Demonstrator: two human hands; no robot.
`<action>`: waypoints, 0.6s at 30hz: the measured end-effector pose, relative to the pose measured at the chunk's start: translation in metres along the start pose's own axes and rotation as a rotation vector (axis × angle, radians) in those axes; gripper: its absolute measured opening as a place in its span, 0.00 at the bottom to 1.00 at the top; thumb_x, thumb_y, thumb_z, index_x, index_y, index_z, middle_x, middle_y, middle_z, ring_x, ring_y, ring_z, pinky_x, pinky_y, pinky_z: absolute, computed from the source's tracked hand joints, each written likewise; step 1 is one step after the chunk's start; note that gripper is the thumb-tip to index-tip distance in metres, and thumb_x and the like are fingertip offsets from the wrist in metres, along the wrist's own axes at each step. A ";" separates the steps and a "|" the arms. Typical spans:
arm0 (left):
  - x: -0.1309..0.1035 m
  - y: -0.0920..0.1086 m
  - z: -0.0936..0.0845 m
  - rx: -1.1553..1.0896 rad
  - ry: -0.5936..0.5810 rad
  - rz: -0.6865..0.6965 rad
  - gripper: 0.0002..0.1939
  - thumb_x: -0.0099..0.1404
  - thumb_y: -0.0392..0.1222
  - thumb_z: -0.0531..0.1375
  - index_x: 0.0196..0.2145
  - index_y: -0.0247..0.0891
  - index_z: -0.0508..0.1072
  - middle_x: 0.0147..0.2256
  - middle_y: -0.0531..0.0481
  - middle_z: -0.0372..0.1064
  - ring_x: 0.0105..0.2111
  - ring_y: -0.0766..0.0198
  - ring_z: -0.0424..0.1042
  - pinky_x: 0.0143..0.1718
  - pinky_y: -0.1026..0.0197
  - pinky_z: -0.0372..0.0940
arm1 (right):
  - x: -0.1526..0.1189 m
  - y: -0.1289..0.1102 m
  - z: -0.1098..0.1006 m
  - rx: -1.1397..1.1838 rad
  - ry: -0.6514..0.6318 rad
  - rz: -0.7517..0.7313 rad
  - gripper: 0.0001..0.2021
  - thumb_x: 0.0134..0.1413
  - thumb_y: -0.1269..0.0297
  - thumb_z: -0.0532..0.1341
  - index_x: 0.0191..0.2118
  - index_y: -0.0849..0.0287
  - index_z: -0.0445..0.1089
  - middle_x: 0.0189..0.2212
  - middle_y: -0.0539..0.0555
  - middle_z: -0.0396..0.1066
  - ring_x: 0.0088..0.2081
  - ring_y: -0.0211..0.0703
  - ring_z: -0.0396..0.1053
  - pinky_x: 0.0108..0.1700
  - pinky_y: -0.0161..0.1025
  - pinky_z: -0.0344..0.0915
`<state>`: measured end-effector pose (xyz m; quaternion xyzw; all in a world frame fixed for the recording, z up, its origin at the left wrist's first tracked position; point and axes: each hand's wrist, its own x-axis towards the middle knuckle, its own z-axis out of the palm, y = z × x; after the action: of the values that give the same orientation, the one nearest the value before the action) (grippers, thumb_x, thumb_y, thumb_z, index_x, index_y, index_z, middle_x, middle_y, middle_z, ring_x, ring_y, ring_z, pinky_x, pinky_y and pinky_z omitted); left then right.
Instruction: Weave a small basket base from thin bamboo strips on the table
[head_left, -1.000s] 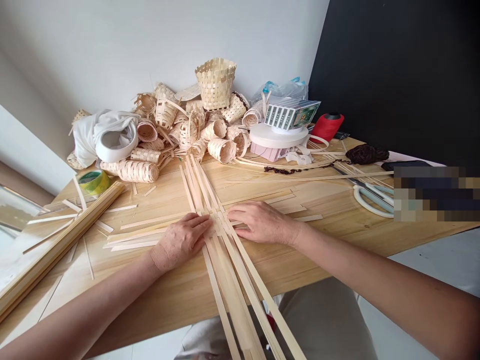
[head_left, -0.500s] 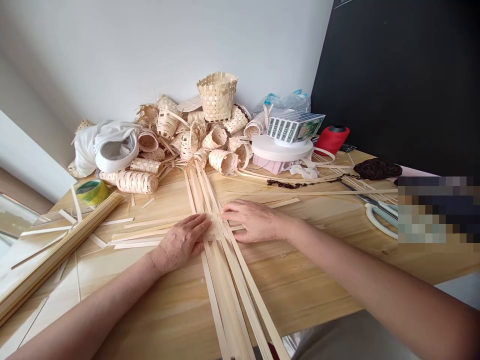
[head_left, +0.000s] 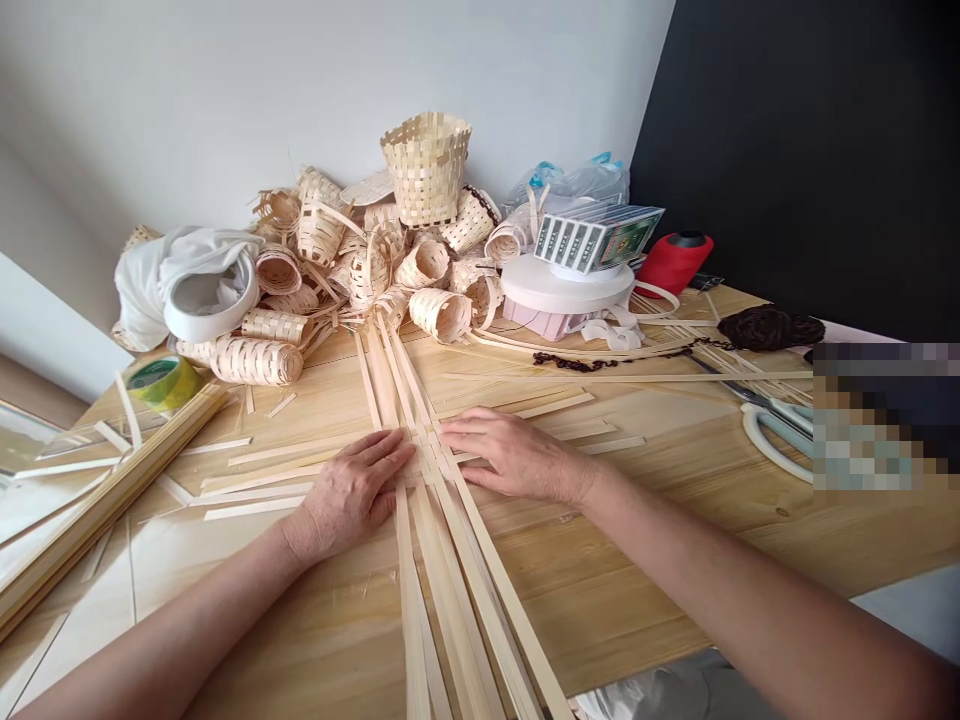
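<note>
Pale wooden strips (head_left: pixel 457 590) run lengthwise towards me and cross shorter strips (head_left: pixel 259 490) in a small flat weave (head_left: pixel 429 458) on the table. My left hand (head_left: pixel 356 485) lies on the left side of this weave, fingers stretched over the crossing strips and thumb apart. From the right, my right hand (head_left: pixel 502 450) rests its extended fingertips on the weave's other edge, its thumb lower down and apart. Short strip ends stick out past both hands. What lies under my palms is hidden.
Behind the weave, small woven baskets (head_left: pixel 442 315) are heaped against the wall, a larger basket (head_left: pixel 426 170) on top. Scissors (head_left: pixel 780 430) and a red thread cone (head_left: pixel 675 262) are at right. A strip bundle (head_left: pixel 112 500) and tape roll (head_left: pixel 161 382) lie left.
The view has shifted slightly. My right hand has slid a little down along the weave's edge, uncovering more strip ends to its right. Both hands remain on the weave.
</note>
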<state>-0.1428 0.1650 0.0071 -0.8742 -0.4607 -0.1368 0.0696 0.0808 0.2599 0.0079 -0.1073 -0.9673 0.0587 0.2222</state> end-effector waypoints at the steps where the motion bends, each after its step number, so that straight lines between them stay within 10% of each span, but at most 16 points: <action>1: 0.000 0.000 0.000 -0.003 0.004 0.001 0.22 0.59 0.34 0.51 0.52 0.30 0.62 0.52 0.37 0.62 0.54 0.54 0.59 0.53 0.50 0.59 | 0.000 0.000 0.000 -0.003 0.003 -0.003 0.10 0.49 0.68 0.59 0.40 0.63 0.69 0.41 0.60 0.71 0.45 0.47 0.65 0.46 0.45 0.63; 18: 0.001 0.001 -0.001 0.109 -0.003 0.028 0.21 0.59 0.37 0.51 0.50 0.26 0.65 0.51 0.34 0.62 0.52 0.51 0.61 0.51 0.51 0.62 | 0.000 -0.006 0.011 -0.151 -0.023 -0.023 0.12 0.53 0.72 0.54 0.44 0.70 0.66 0.45 0.62 0.68 0.50 0.50 0.61 0.53 0.46 0.60</action>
<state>-0.1420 0.1650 0.0082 -0.8757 -0.4554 -0.1092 0.1181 0.0746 0.2530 -0.0007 -0.1121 -0.9726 -0.0159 0.2031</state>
